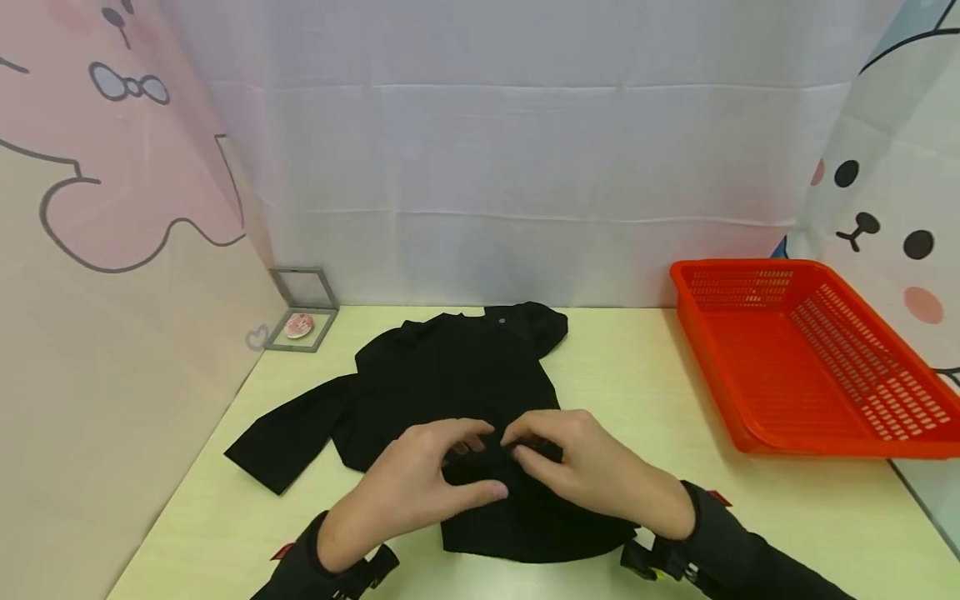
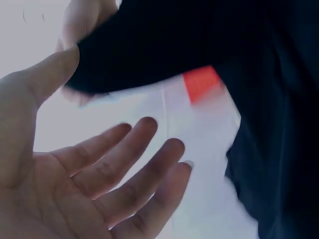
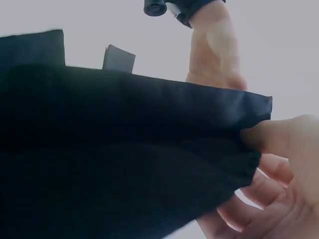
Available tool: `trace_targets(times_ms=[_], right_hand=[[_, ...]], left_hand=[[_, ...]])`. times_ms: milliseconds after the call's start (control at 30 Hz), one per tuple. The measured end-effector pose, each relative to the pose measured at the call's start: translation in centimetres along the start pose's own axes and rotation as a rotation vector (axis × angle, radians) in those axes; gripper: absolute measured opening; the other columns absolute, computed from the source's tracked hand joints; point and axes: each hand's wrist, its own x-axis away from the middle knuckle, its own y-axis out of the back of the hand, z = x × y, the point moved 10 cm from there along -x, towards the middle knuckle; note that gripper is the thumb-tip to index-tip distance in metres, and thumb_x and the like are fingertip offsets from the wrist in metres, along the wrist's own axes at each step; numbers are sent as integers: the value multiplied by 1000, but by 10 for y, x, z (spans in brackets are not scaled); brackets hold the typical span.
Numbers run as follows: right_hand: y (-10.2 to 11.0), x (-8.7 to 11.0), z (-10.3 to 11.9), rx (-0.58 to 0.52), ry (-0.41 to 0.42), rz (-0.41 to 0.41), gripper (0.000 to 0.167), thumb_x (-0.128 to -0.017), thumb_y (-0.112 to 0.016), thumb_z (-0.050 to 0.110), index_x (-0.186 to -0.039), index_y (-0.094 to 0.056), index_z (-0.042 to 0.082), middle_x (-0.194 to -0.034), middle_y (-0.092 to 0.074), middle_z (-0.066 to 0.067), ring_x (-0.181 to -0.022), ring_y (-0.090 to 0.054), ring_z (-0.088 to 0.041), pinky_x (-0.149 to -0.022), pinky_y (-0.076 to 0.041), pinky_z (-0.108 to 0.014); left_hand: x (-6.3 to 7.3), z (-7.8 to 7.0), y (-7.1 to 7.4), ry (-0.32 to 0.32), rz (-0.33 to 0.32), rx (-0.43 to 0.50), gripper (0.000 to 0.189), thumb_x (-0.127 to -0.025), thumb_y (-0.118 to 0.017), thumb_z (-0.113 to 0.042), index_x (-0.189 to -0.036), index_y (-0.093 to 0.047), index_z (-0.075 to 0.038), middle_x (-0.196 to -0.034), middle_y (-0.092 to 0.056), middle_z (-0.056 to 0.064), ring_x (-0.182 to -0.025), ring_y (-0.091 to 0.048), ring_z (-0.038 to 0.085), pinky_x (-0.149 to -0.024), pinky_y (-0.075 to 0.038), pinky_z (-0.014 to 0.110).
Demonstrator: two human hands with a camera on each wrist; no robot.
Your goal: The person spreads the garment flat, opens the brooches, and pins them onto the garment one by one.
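white cloth hangs behind one pale table, and two cartoon figures show at the sides, one pink on your left and one white on your right. from the head view you have one black garment spread before you, one sleeve reaching out to the left, plus one red basket on the right and one open grey-framed box at the far left, with one small pink-and-white piece in it. both your hands are over the garment's lower part: your left hand is loose, thumb and fingers well apart with the cloth beneath, while your right hand pinches a bit of it between thumb and fingertips. seen from the left wrist, your four left fingers spread free below a stretch of the black cloth; only the thumb tip meets its edge, and part of the other hand shows behind. at the right wrist, your right thumb presses the near side of the cloth by its corner, the fingers curling underneath.
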Motion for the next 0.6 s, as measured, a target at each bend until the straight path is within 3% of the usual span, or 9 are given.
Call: trace_targets(times_ms=[167, 333, 600], right_hand=[[-16, 8, 5, -35, 47, 86, 17, -100, -64, 2, -114, -72, 9, -110, -75, 0, -95, -70, -7, -83, -61, -27], [-18, 15, 4, -20, 69, 109, 17, -101, -65, 6, -116, -71, 12, -112, -74, 2, -99, -70, -7, -85, -61, -29], [-8, 36, -37, -9, -139, 102, 13, -101, -66, 9, -112, -73, 11, -107, -76, -1, -90, -66, -3, -78, -59, -24]], left_hand=[[-1, -9, -16, -110, -17, 34, 14, -94, -77, -21, -108, -77, -23, -102, -73, -12, -91, -67, 4, -78, -58, 24], [0, -11, -15, -151, -80, -20, 11, -92, -78, -12, -96, -78, -22, -95, -73, -14, -85, -67, 3, -74, -58, 23], [11, -1, 14, -161, -210, -79, 19, -90, -78, -9, -90, -71, -27, -97, -69, -16, -81, -63, 1, -70, -57, 24]])
